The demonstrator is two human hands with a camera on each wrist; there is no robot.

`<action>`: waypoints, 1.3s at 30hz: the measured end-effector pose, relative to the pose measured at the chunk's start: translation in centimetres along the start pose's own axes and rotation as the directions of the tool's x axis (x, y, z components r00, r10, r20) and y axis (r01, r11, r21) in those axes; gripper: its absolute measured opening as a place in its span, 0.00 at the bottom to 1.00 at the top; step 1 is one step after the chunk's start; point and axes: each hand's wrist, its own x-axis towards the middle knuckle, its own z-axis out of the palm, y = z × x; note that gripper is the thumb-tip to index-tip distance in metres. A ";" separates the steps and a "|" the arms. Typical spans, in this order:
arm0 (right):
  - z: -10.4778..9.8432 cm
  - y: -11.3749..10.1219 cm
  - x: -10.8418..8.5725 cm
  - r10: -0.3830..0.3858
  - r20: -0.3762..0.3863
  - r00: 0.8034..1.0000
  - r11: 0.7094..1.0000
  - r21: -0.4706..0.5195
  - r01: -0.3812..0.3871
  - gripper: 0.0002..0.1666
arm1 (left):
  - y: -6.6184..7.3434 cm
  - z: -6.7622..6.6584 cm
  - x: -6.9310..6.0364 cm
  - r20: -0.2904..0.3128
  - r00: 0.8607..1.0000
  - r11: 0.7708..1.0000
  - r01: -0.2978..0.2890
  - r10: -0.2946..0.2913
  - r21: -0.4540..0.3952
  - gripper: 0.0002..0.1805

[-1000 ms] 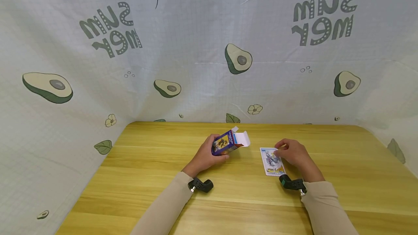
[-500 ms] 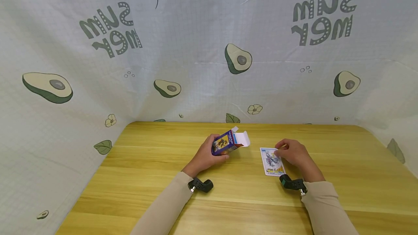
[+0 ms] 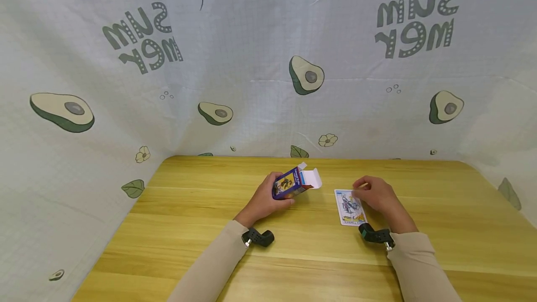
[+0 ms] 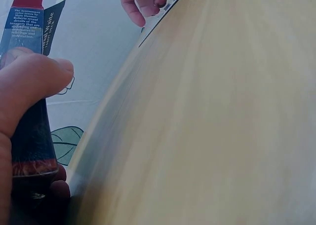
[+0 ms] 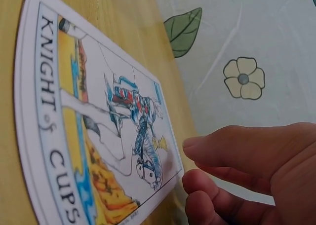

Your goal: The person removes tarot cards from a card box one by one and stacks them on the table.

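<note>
My left hand (image 3: 266, 204) grips a blue card box (image 3: 287, 184) tilted to the right, its white end flaps standing open. The left wrist view shows the thumb (image 4: 37, 82) across the box's printed side (image 4: 32, 131). A card (image 3: 349, 209) with a horse and rider lies face up right of the box; "Knight of Cups" is legible in the right wrist view (image 5: 113, 121). Loosely bent, my right hand (image 3: 377, 195) is at the card's upper right edge, thumb tip (image 5: 195, 145) just off it and fingertips (image 5: 197, 178) beside it. Whether they touch it, I cannot tell.
A light wooden table (image 3: 310, 264) extends under both hands. Behind its far edge hangs a pale cloth (image 3: 251, 50) with avocado, leaf and flower prints. Each wrist carries a small black device, one on the left (image 3: 258, 237) and one on the right (image 3: 375, 235).
My right hand has shifted up very slightly, its fingertips less over the card. The left hand, the box and the card look unmoved.
</note>
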 end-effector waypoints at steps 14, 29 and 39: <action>-0.6 -3.3 -0.9 -0.151 -0.080 0.985 0.987 0.036 0.154 0.18 | 0.5 0.1 0.0 -0.001 1.000 1.000 -0.009 0.009 0.026 0.39; -0.2 -6.2 -1.9 -0.241 -0.071 0.968 0.950 0.187 0.250 0.16 | -0.2 0.0 0.1 0.003 1.000 0.999 -0.030 0.030 0.038 0.40; 0.5 -7.4 -2.1 -0.287 -0.101 0.953 0.928 0.217 0.302 0.15 | -0.1 0.1 0.0 -0.002 1.000 0.999 -0.017 0.017 0.047 0.39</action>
